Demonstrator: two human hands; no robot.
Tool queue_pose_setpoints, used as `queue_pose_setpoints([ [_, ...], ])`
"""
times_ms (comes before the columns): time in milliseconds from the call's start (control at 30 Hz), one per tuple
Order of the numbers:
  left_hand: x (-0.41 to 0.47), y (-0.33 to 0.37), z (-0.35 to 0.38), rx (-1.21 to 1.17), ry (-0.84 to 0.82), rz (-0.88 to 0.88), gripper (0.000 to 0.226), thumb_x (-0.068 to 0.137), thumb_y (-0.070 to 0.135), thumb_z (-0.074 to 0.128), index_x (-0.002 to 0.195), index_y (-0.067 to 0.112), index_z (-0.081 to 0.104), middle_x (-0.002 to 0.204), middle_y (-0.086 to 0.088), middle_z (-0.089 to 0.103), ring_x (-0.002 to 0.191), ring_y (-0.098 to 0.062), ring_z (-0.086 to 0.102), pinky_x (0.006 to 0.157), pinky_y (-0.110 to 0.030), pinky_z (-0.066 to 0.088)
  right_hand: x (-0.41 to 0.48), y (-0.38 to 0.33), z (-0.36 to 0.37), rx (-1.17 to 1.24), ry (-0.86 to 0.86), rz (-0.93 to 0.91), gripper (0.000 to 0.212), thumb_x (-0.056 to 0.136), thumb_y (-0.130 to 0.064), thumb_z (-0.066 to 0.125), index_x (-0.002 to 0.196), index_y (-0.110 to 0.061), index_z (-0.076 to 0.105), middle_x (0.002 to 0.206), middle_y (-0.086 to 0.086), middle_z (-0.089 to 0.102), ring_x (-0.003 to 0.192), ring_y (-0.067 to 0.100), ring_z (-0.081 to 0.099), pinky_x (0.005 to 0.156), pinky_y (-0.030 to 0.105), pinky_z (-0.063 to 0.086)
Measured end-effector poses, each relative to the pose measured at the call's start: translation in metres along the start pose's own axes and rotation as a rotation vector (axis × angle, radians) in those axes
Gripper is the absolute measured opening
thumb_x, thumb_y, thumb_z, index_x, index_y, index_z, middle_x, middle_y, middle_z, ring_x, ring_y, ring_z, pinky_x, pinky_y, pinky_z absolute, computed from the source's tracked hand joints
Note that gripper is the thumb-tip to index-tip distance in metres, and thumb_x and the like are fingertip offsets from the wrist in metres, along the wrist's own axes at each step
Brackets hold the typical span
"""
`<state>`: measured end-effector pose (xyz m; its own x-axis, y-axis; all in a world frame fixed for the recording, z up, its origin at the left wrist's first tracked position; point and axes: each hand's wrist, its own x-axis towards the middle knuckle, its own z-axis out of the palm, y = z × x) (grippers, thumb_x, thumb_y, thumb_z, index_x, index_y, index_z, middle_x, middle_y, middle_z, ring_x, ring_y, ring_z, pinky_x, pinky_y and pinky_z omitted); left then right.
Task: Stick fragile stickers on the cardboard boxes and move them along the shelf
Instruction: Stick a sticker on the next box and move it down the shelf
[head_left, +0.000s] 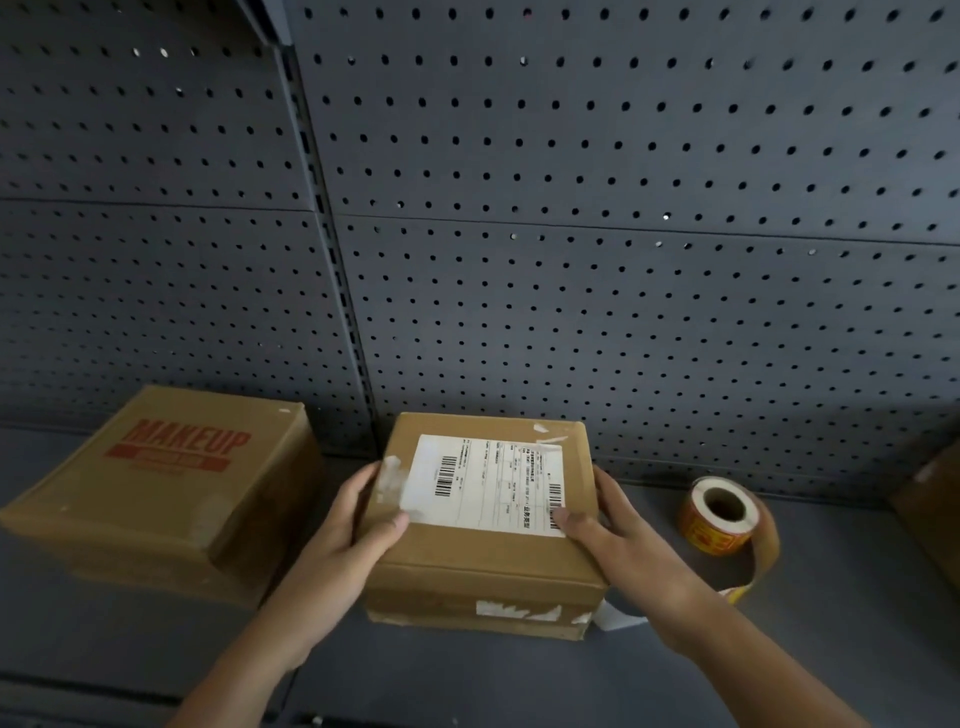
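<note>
A small cardboard box (483, 561) with a white shipping label (483, 483) on top stands on the dark shelf (467, 675) in the middle. My left hand (358, 525) grips its left side with the thumb on the top edge. My right hand (613, 535) grips its right side, thumb resting on the label's corner. A roll of orange fragile stickers (719, 514) lies on the shelf just right of the box, its loose strip trailing toward my right wrist. No fragile sticker shows on the box's visible faces.
A larger cardboard box printed MAKEUP (166, 493) stands on the shelf at the left. The corner of another cardboard box (935, 519) shows at the right edge. A dark pegboard wall (623, 260) closes the back of the shelf.
</note>
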<state>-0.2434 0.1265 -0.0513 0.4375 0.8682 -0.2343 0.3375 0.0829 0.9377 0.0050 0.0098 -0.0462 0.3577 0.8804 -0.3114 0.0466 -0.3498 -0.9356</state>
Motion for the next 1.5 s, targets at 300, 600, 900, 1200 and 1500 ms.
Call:
queue_pose_setpoints([
  [300,0.002,0.001,0.003,0.088,-0.013,0.067,0.055,0.095,0.041,0.055,0.141,0.054,0.028,0.099,0.057,0.053,0.088,0.031,0.053,0.074,-0.009,0.042,-0.024,0.023,-0.038,-0.476,0.326,-0.243,0.037,0.095,-0.040,0.056,0.132,-0.037,0.049,0.126,-0.021,0.050,0.115,-0.002,0.054,0.092,0.019,0.044],
  [600,0.003,0.004,-0.009,0.320,-0.014,0.200,0.077,0.080,0.060,0.058,0.150,0.048,0.029,0.152,0.031,0.036,0.142,0.000,0.036,0.120,-0.040,0.034,-0.041,0.069,-0.078,-1.181,0.018,-0.273,0.011,0.089,-0.047,0.056,0.099,-0.047,0.062,0.099,-0.033,0.049,0.112,-0.003,0.047,0.074,0.003,0.033],
  [900,-0.006,0.038,0.024,0.533,0.008,0.610,0.053,0.094,0.051,0.056,0.144,0.051,0.038,0.154,0.041,0.025,0.144,0.018,0.020,0.122,-0.037,0.023,-0.055,0.024,-0.096,-0.788,0.176,-0.299,0.012,0.089,-0.032,0.069,0.091,-0.044,0.069,0.102,-0.031,0.065,0.096,-0.007,0.062,0.082,0.016,0.049],
  [1200,0.004,0.095,0.137,0.481,-0.471,0.579,0.082,0.069,0.071,0.074,0.140,0.052,0.038,0.133,0.027,0.054,0.119,0.008,0.051,0.101,-0.022,0.045,-0.065,-0.019,-0.102,-0.592,0.201,-0.402,0.019,0.086,-0.030,0.073,0.096,-0.045,0.070,0.100,-0.018,0.069,0.098,0.007,0.065,0.085,0.028,0.051],
  [1500,0.011,0.099,0.164,0.159,-0.475,0.396,0.021,0.104,0.030,0.052,0.108,0.029,0.073,0.098,0.010,0.078,0.092,-0.002,0.072,0.088,-0.032,0.056,-0.064,-0.025,-0.107,-0.518,0.408,-0.557,0.030,0.084,-0.037,0.070,0.113,-0.040,0.064,0.111,-0.021,0.065,0.111,0.003,0.061,0.092,0.018,0.048],
])
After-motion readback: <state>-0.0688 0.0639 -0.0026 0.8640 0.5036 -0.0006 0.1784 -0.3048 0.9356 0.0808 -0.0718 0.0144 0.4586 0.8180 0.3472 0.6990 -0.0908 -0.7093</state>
